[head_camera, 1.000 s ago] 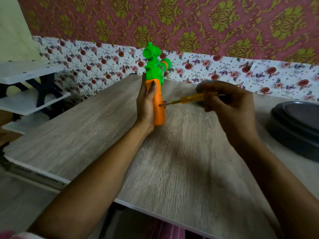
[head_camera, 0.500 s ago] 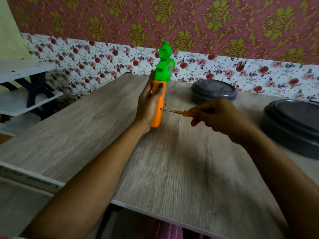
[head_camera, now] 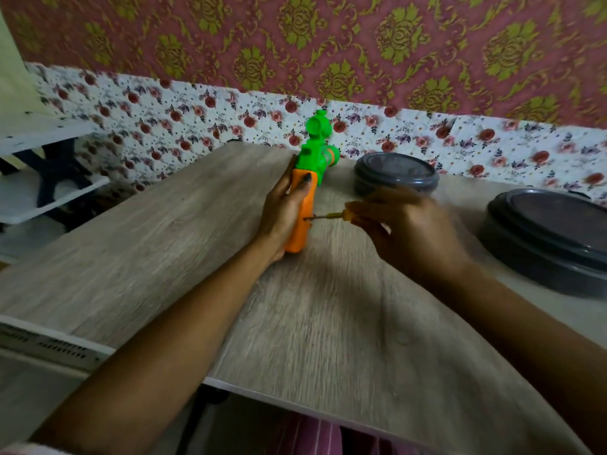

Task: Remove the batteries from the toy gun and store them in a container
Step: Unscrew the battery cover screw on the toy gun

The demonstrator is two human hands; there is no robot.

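The left hand (head_camera: 282, 215) is gripping the gun (head_camera: 303, 205) upright on the bench (head_camera: 164, 257). The right hand (head_camera: 410, 231) is holding a screwdriver (head_camera: 331, 216) against the grip, apparently unscrewing the battery cover. Next: lifting that cover.

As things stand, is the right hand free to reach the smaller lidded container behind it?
Probably not yet. The right hand is shut on the screwdriver, its tip at the toy gun grip. The round container sits just beyond, with bare table between; the path is clear once the tool is put down.
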